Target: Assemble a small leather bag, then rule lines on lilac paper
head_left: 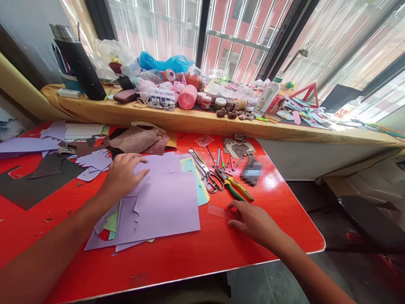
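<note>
Here, a clear plastic ruler (218, 211) on the red tabletop (186, 261) is apparently being handled by the right hand (253, 219), grip indeterminable; fingertip precision is called for. Lavender rectangular sheets (171, 202) are overhung by the spread left hand (123, 175).

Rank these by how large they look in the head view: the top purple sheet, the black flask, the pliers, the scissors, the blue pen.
1. Top purple sheet
2. Black flask
3. Pliers and scissors, too alike to rank
4. Blue pen

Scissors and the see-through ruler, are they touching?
Apart. The head view shows bare red table between the handles of the scissors and the ruler.
</note>
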A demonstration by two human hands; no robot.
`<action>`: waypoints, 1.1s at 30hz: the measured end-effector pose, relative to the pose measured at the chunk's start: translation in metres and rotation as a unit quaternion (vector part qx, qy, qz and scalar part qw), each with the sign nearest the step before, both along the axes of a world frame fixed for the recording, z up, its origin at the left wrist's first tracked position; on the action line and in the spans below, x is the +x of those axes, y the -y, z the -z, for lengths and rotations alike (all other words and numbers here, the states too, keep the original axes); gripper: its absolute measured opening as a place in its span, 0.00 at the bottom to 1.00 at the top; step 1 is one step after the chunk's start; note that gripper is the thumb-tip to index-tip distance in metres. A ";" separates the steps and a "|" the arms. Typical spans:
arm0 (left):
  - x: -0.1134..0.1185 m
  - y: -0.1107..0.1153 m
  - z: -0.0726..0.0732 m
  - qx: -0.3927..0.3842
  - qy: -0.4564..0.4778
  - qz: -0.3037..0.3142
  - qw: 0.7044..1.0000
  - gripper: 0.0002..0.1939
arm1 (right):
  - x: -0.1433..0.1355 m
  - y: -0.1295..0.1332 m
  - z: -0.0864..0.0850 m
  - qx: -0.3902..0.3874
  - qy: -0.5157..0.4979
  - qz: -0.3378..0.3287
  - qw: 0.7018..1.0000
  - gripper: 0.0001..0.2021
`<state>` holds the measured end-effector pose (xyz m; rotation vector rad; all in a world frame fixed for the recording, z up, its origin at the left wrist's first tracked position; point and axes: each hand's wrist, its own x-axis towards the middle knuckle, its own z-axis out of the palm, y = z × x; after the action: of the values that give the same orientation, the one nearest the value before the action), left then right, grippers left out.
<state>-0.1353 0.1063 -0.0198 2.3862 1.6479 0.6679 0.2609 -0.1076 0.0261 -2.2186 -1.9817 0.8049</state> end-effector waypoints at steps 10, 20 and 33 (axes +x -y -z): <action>0.024 0.050 -0.002 0.039 0.043 0.146 0.988 0.15 | -0.010 -0.004 0.001 -0.051 0.048 0.001 0.998 0.08; 0.142 0.126 -0.024 -0.074 -0.100 0.350 0.928 0.08 | -0.014 -0.003 0.008 -0.021 0.036 -0.005 0.999 0.09; 0.200 0.120 -0.030 -0.159 -0.187 0.336 0.909 0.06 | -0.007 0.001 0.019 0.025 -0.038 0.006 0.999 0.05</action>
<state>0.0646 -0.0139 0.0106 2.6666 0.8064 -0.1737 0.2538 -0.1084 0.0076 -2.1388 -1.9309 0.8165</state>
